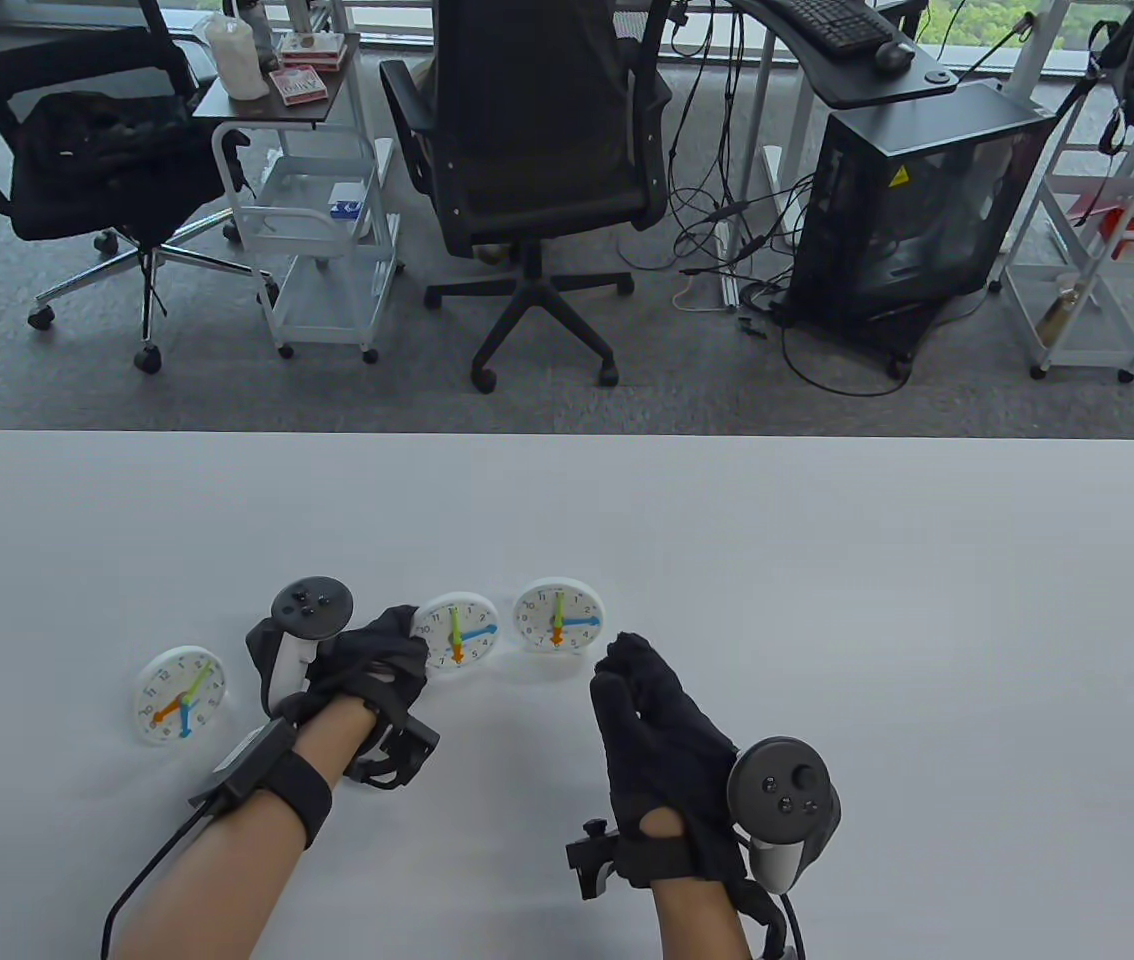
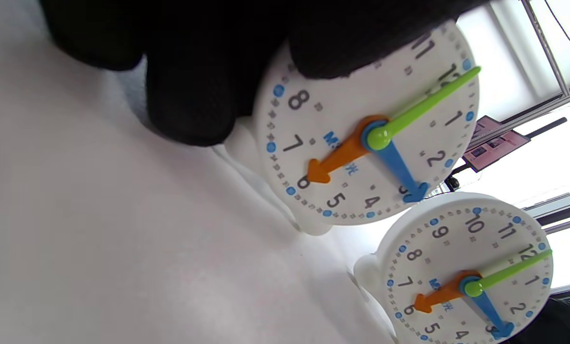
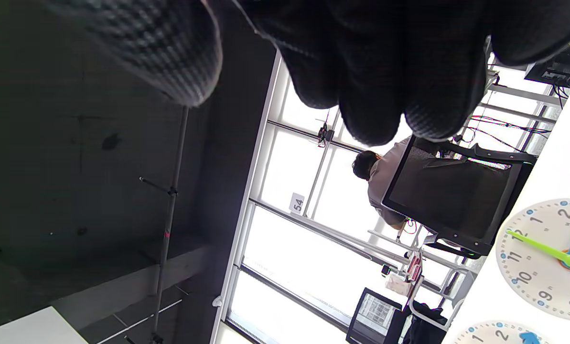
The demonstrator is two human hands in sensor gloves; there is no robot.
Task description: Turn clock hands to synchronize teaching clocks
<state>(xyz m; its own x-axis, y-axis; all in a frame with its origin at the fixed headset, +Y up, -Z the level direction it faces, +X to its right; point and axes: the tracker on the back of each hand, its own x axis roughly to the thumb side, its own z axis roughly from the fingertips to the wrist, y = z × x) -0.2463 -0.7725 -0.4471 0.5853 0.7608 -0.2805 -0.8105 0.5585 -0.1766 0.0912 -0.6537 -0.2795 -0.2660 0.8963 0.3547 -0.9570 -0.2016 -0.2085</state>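
Three round white plastic teaching clocks sit on the pale grey worktop (image 1: 827, 560), near its front edge, each with a green, a blue and an orange hand.

Left clock (image 1: 179, 695): apart from the other two, to the left of the left hand. Green hand points up and to the right, orange down and to the left, blue roughly straight down.

Middle clock (image 1: 457, 635): face towards the person. Green hand points to 12, long axis vertical; blue hand points to 3, horizontal; orange hand points to 6.

Right clock (image 1: 558, 616): just beside the middle one, apart from it. Green at 12, blue at 3, orange at 6, the same reading as the middle clock.

Left hand (image 1: 367, 680), black glove: fingers (image 2: 189, 95) curled against the left rim of the middle clock, one fingertip lying over the face near 9 and 10. It holds the clock body at its edge; it does not touch the clock hands.

Right hand (image 1: 662, 745), black glove: raised just in front of the right clock, clear of it, fingers (image 3: 375, 95) loosely curled together, holding nothing.

Beyond the worktop, a black office chair (image 1: 537, 150) stands on grey carpet.
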